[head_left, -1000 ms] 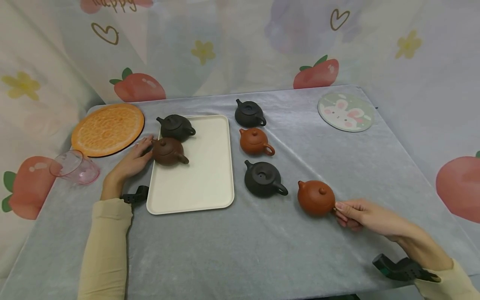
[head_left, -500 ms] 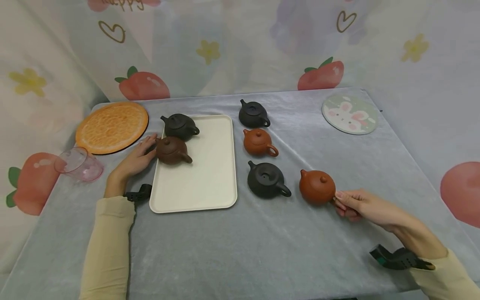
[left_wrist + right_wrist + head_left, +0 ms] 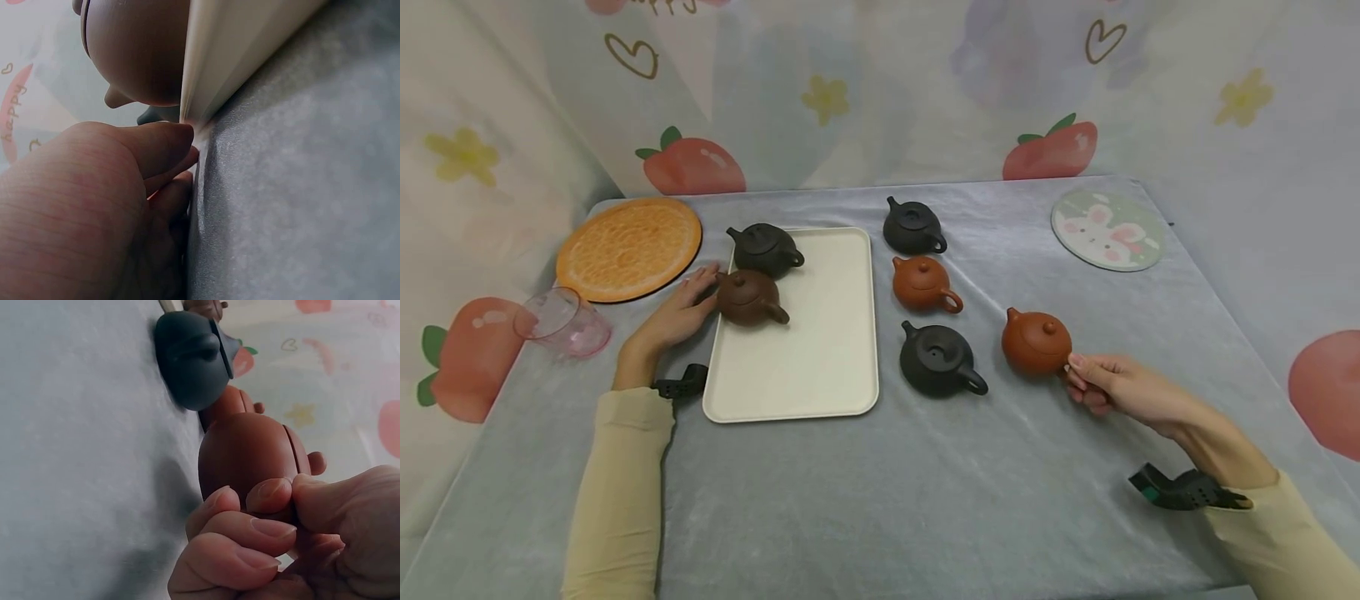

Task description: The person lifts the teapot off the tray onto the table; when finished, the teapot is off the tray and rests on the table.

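My right hand (image 3: 1123, 387) pinches the handle of an orange-brown teapot (image 3: 1037, 343) between thumb and fingers. The right wrist view shows those fingers (image 3: 234, 550) curled at the handle, hiding most of it, with the teapot's shadow on the cloth. On the left, my left hand (image 3: 676, 317) rests at the left edge of a cream tray (image 3: 797, 367). Its thumb (image 3: 165, 144) lies right at the tray's rim in the left wrist view. Beside that hand, a dark brown teapot (image 3: 747, 298) and a black teapot (image 3: 766, 250) stand on the tray's left side.
Right of the tray stand a black teapot (image 3: 913, 228), a smaller orange-brown teapot (image 3: 919, 283) and a larger black teapot (image 3: 936, 360). An orange round mat (image 3: 628, 248) and a tipped pink glass (image 3: 567, 323) lie at left. A bunny mat (image 3: 1108, 229) lies back right.
My right hand has carried the orange-brown teapot away from me, toward the back of the table. My left hand stays at the tray's edge; the view has shifted slightly.
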Motion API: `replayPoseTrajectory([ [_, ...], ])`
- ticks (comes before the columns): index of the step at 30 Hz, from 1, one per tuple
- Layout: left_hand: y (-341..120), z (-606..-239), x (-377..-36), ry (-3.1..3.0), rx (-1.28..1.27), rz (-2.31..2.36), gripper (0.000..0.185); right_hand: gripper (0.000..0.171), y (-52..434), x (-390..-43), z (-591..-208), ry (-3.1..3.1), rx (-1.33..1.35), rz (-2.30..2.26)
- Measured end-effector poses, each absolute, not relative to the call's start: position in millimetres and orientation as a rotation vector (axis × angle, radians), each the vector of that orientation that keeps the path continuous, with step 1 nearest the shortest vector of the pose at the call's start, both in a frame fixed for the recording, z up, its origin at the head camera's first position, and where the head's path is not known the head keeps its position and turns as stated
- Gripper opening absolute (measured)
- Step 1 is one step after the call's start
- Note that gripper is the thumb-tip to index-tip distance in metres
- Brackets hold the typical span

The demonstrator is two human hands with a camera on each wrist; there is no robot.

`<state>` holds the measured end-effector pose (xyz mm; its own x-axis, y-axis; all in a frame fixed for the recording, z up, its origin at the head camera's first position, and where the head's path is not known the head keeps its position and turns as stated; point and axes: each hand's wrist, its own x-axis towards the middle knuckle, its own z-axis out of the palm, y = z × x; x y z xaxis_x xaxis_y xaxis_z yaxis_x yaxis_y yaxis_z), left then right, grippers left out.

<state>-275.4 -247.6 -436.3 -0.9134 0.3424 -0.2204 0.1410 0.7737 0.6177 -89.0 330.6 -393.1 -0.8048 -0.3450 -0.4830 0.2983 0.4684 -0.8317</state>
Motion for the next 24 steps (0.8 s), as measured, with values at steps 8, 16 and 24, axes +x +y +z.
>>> replayPoseTrajectory([
  [8, -249, -436, -275, 2.657, 0.4, 0.89, 0.061, 0.051, 328, -106, -395, 2.139, -0.023, -1.374],
  [16, -251, -436, -275, 2.651, 0.397, 0.908, 0.061, 0.05, 325, -124, -393, 2.157, 0.001, -1.394],
  [24, -248, -434, -274, 2.663, 0.406, 0.893, 0.058, 0.05, 323, -140, -395, 2.164, 0.043, -1.4],
])
